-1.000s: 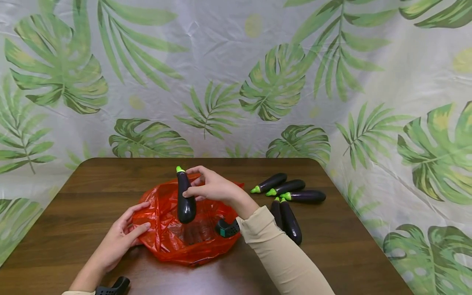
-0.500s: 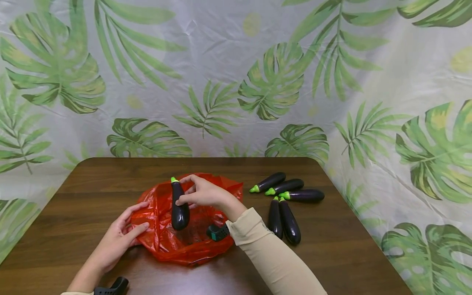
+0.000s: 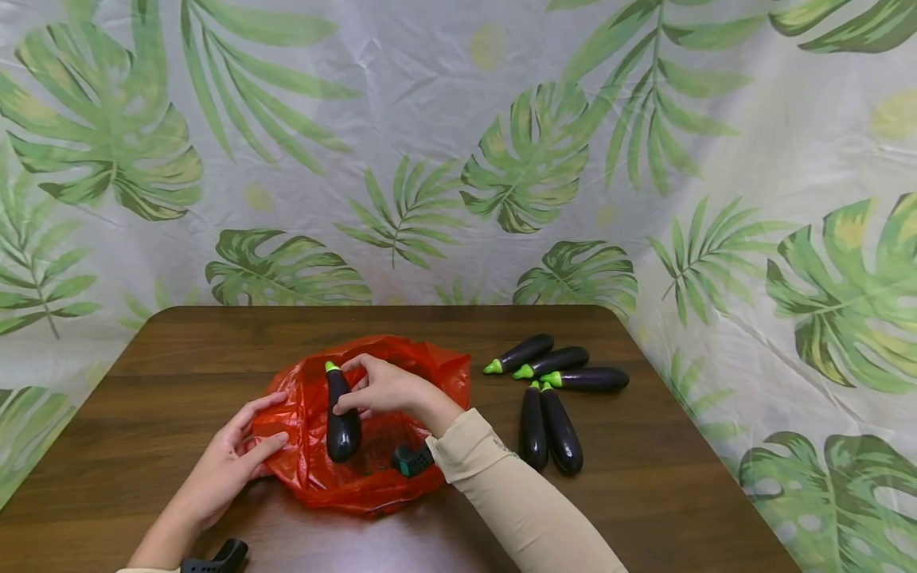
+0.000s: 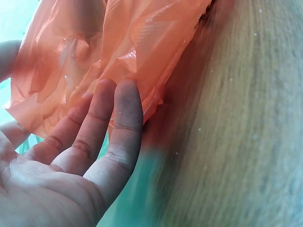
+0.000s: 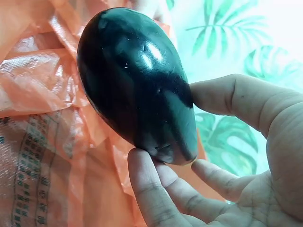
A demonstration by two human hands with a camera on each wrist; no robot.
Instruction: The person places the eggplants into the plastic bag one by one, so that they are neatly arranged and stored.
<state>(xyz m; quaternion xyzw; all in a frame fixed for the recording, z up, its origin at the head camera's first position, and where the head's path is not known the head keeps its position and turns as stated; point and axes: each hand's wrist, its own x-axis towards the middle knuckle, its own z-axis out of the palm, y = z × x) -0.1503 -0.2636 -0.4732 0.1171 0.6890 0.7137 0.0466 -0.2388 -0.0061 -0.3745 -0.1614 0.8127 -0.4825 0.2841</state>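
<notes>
A red plastic bag (image 3: 372, 495) lies spread on the table with its mouth open upward. My left hand (image 3: 232, 450) holds the bag's left edge, thumb on the near side; in the left wrist view its fingers (image 4: 127, 113) lie along the outside of the thin plastic. Over the bag's mouth, my right hand (image 3: 387, 390) pinches a dark purple eggplant (image 3: 344, 426) between thumb and fingers, its green stem end pointing up and away. In the right wrist view the glossy eggplant (image 5: 137, 85) shows its rounded end, and crumpled bag plastic (image 5: 38, 80) with printed characters is beside it.
Several more eggplants (image 3: 562, 430) lie to the right of the bag on the brown wooden table (image 3: 666, 493), stem ends gathered close together. Behind the table hangs a leaf-patterned cloth (image 3: 430, 119). Dark wrist straps (image 3: 215, 557) sit at both wrists.
My right hand has lowered the eggplant and brought it left and nearer, down into the bag's mouth. My left hand has stayed at the bag's edge.
</notes>
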